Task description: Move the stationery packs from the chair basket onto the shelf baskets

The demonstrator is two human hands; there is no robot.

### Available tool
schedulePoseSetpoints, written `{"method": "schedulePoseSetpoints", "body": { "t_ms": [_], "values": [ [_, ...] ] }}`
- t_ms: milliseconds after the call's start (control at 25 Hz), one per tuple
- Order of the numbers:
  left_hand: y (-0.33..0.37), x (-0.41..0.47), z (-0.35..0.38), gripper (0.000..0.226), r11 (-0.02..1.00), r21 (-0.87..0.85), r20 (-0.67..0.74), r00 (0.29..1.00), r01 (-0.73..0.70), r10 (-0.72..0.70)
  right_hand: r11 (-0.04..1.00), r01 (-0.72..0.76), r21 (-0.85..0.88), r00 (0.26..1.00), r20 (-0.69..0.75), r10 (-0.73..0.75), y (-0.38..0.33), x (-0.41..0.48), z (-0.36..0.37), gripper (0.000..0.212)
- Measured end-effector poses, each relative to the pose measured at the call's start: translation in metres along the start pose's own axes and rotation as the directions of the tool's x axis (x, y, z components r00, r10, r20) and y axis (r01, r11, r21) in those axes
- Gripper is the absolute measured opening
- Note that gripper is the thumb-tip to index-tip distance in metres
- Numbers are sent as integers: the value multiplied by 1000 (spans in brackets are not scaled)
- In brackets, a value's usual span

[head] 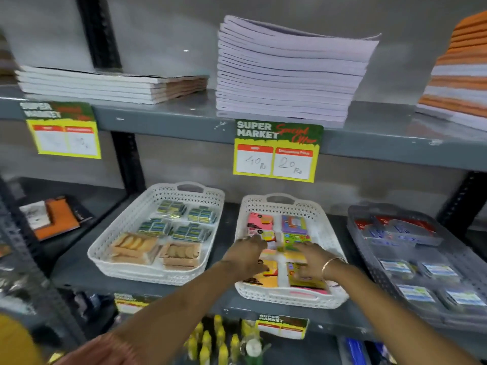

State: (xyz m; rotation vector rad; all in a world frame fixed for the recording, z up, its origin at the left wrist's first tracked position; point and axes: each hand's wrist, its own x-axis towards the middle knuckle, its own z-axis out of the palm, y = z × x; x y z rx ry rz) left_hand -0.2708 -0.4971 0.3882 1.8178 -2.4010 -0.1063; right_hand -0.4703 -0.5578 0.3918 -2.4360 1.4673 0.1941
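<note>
Both my hands reach into the middle white shelf basket (326, 230), which holds several colourful stationery packs (293, 223) in two rows. My left hand (246, 256) lies over the left row with its fingers curled down onto a pink and yellow pack (263, 234); whether it grips the pack is hidden. My right hand (312, 260), with a bangle on the wrist, rests flat and spread on the green and yellow packs (296, 239) of the right row. The chair basket is out of view.
A white basket (123, 227) of eraser and brown packs stands to the left, and a grey tray (369, 262) of small packs to the right. Notebook stacks (287, 72) fill the shelf above. A price tag (276, 151) hangs over the middle basket. Yellow bottles (218, 341) stand below.
</note>
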Motion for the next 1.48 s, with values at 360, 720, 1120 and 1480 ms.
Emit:
{"method": "schedulePoseSetpoints", "body": {
  "t_ms": [360, 720, 1120, 1480],
  "values": [
    [-180, -103, -67, 64, 928, -43, -33, 928, 371, -372, 929, 356, 98, 900, -304, -313, -162, 35, -12, 37],
    [-267, -122, -45, 62, 942, 288, 227, 944, 171, -240, 984, 173, -32, 984, -35, -174, -257, 80, 36, 54],
    [-275, -115, -37, 74, 970, 207, 254, 950, 130, -182, 991, 123, -60, 991, -43, -126, -262, 76, 35, 56],
    [-257, -126, -48, 83, 969, 40, 88, 965, 244, -247, 981, 172, -86, 965, -186, -185, -265, 65, 23, 79]
  ]
}}
